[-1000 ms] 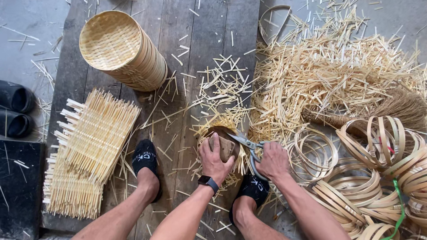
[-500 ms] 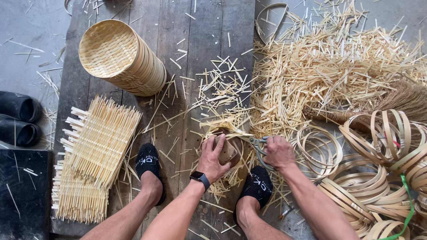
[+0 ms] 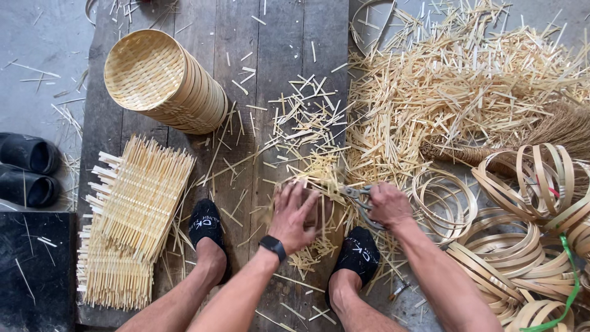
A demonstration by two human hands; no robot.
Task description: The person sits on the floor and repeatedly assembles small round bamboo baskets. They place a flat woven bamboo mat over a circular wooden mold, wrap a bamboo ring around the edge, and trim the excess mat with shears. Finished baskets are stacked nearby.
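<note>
Left hand (image 3: 294, 215) pressed flat, fingers spread over a small woven basket (image 3: 319, 209) between the black-socked feet. Right hand (image 3: 387, 206) just right of it, clenched round scissors (image 3: 356, 195) cutting at the rim. Beyond the basket, scattered bamboo offcuts (image 3: 307, 123); farther left, stacked baskets (image 3: 166, 83).

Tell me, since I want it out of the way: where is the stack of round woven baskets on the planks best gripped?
Grip the stack of baskets by its top rim, at the open mouth tilted toward the upper left. It lies on its side, so come from the left; the rim gives your fingers an edge.
</note>
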